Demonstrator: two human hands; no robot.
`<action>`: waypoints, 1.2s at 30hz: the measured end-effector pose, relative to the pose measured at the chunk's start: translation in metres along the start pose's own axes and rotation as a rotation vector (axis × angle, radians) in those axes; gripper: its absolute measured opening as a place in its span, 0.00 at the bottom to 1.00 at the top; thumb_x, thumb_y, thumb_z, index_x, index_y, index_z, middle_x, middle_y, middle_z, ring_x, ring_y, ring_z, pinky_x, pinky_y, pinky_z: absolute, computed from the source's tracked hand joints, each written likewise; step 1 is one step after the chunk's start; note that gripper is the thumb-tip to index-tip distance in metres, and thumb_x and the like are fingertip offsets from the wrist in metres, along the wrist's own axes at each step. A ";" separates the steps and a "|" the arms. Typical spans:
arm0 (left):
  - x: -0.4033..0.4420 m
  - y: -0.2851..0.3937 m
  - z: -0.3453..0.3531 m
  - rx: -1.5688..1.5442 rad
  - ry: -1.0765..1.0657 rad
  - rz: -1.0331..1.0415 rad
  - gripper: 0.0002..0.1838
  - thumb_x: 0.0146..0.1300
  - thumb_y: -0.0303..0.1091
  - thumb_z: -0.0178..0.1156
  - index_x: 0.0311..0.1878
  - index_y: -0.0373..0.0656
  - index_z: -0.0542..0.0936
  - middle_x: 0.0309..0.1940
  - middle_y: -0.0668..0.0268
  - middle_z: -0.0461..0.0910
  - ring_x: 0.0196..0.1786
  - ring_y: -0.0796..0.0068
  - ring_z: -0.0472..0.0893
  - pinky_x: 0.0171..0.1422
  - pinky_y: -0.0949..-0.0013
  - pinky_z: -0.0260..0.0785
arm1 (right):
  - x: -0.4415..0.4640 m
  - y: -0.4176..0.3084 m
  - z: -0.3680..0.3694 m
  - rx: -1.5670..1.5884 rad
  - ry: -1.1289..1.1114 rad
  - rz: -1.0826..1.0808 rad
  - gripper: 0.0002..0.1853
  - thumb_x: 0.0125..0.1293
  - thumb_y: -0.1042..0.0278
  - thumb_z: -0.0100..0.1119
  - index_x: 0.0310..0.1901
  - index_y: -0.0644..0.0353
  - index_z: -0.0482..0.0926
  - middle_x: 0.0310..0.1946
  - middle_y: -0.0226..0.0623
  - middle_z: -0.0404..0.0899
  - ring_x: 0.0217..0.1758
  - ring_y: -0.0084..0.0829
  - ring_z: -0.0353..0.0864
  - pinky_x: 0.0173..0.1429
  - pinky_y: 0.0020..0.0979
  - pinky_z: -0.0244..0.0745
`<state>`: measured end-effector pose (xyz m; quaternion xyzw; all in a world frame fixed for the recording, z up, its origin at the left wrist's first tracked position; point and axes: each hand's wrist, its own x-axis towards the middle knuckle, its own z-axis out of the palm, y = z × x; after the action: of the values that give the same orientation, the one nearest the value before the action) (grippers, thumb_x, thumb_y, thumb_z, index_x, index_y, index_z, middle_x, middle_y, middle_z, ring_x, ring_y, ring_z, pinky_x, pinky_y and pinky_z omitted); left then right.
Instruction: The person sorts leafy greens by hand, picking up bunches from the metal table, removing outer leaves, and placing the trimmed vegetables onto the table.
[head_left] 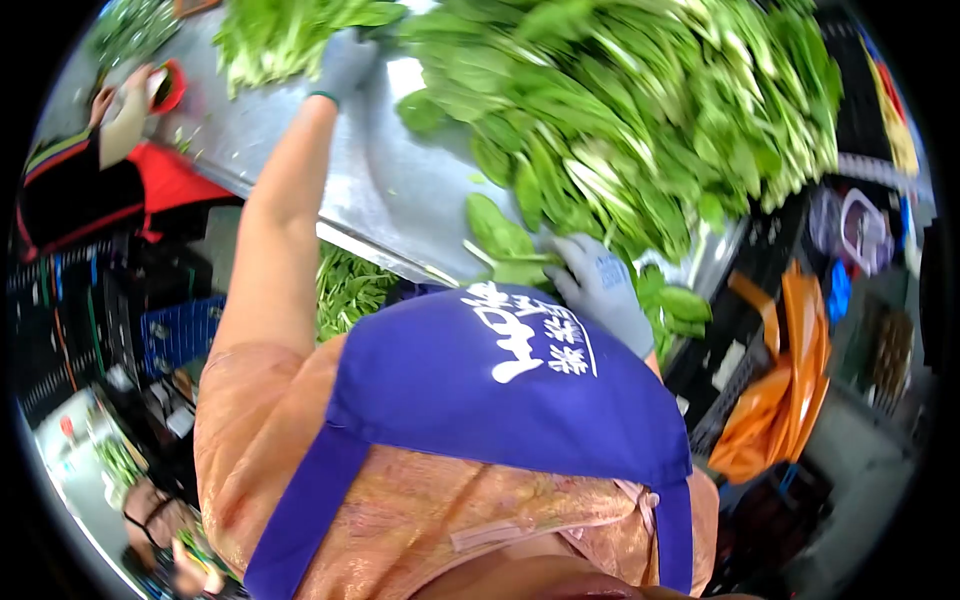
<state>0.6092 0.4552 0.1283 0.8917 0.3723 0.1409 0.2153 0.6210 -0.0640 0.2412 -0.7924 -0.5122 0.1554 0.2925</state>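
My left hand, in a grey glove, reaches out to the far left of the metal table, beside a smaller bunch of leafy greens. Its fingers are blurred, so their grip is unclear. Near the table's front edge my right hand, also gloved in grey, has its fingers closed on the stem end of a few loose green leaves. Beyond it a large heap of leafy greens covers the right part of the table, its pale stems mostly toward the right.
A person's hands are beside a red bowl at the upper left. More greens lie below the table edge. An orange bag and a lilac basket are at the right, a blue crate at the left.
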 end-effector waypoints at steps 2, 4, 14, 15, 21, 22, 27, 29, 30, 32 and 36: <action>0.013 -0.008 0.005 0.046 0.098 0.006 0.21 0.60 0.42 0.60 0.53 0.40 0.84 0.47 0.49 0.85 0.51 0.53 0.84 0.58 0.59 0.74 | -0.001 -0.004 -0.008 0.085 -0.041 0.103 0.16 0.62 0.66 0.64 0.51 0.57 0.78 0.43 0.43 0.79 0.45 0.46 0.79 0.47 0.42 0.75; 0.015 0.000 -0.002 0.013 0.047 -0.035 0.22 0.61 0.43 0.60 0.54 0.41 0.84 0.47 0.49 0.85 0.51 0.53 0.84 0.59 0.60 0.74 | -0.006 0.006 -0.005 0.117 -0.006 0.131 0.14 0.64 0.66 0.62 0.50 0.59 0.79 0.41 0.44 0.79 0.45 0.46 0.80 0.46 0.41 0.75; -0.134 0.071 -0.048 -1.058 0.263 0.041 0.09 0.67 0.25 0.62 0.48 0.36 0.83 0.40 0.64 0.84 0.40 0.79 0.81 0.44 0.76 0.74 | 0.055 0.034 -0.014 -0.389 0.437 -0.021 0.10 0.64 0.70 0.60 0.47 0.53 0.82 0.40 0.38 0.82 0.43 0.43 0.81 0.47 0.40 0.77; -0.162 0.099 -0.056 -0.908 0.189 -0.004 0.10 0.68 0.27 0.62 0.49 0.35 0.82 0.41 0.63 0.84 0.41 0.78 0.81 0.46 0.76 0.74 | 0.065 0.038 -0.009 -0.490 0.430 -0.061 0.11 0.64 0.70 0.60 0.47 0.52 0.82 0.41 0.37 0.82 0.44 0.42 0.81 0.47 0.40 0.78; -0.280 0.190 -0.023 -0.478 -0.471 0.723 0.19 0.61 0.37 0.66 0.54 0.43 0.80 0.51 0.56 0.80 0.58 0.57 0.78 0.64 0.59 0.69 | 0.057 0.042 0.001 -0.681 0.097 0.017 0.14 0.61 0.68 0.58 0.49 0.48 0.81 0.42 0.37 0.81 0.47 0.40 0.81 0.50 0.42 0.77; -0.290 0.192 -0.002 -0.436 -0.502 0.816 0.22 0.63 0.41 0.64 0.58 0.44 0.78 0.54 0.57 0.78 0.59 0.54 0.76 0.65 0.56 0.67 | 0.051 0.040 -0.005 -0.639 0.103 0.037 0.13 0.62 0.68 0.58 0.48 0.48 0.82 0.42 0.37 0.81 0.47 0.40 0.81 0.51 0.42 0.77; -0.323 0.203 0.032 -0.023 -0.698 1.091 0.28 0.61 0.44 0.63 0.64 0.46 0.74 0.59 0.60 0.75 0.61 0.55 0.74 0.63 0.53 0.66 | 0.010 0.019 -0.086 -0.114 0.388 -0.035 0.10 0.61 0.71 0.59 0.44 0.58 0.82 0.36 0.37 0.80 0.38 0.33 0.80 0.44 0.34 0.75; -0.322 0.197 0.043 -0.081 -0.800 1.124 0.29 0.61 0.45 0.63 0.65 0.48 0.74 0.58 0.60 0.75 0.61 0.56 0.74 0.63 0.53 0.66 | -0.019 -0.012 -0.122 0.336 0.543 0.227 0.13 0.63 0.75 0.61 0.50 0.62 0.81 0.35 0.31 0.80 0.34 0.21 0.76 0.39 0.22 0.71; -0.320 0.194 0.047 -0.110 -0.858 1.139 0.29 0.60 0.45 0.63 0.65 0.49 0.74 0.58 0.60 0.75 0.61 0.56 0.74 0.62 0.54 0.66 | -0.030 -0.021 -0.135 0.453 0.688 0.163 0.14 0.65 0.77 0.60 0.52 0.66 0.79 0.37 0.35 0.82 0.35 0.24 0.78 0.40 0.22 0.73; -0.318 0.195 0.041 -0.148 -0.891 1.180 0.27 0.63 0.44 0.63 0.65 0.48 0.74 0.59 0.59 0.75 0.60 0.54 0.74 0.62 0.54 0.67 | -0.048 -0.012 -0.146 0.809 0.867 -0.058 0.16 0.65 0.76 0.62 0.54 0.69 0.76 0.40 0.38 0.83 0.37 0.26 0.82 0.44 0.25 0.76; -0.315 0.211 0.001 -0.476 -0.723 1.003 0.25 0.64 0.46 0.64 0.60 0.42 0.77 0.60 0.57 0.75 0.60 0.54 0.75 0.62 0.55 0.68 | -0.059 -0.007 -0.114 1.063 0.875 0.074 0.20 0.64 0.76 0.66 0.56 0.67 0.73 0.41 0.43 0.84 0.41 0.31 0.83 0.51 0.32 0.78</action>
<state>0.5213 0.0940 0.2019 0.8760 -0.2253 -0.0057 0.4263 0.6525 -0.1498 0.3315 -0.5481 -0.1737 0.0614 0.8158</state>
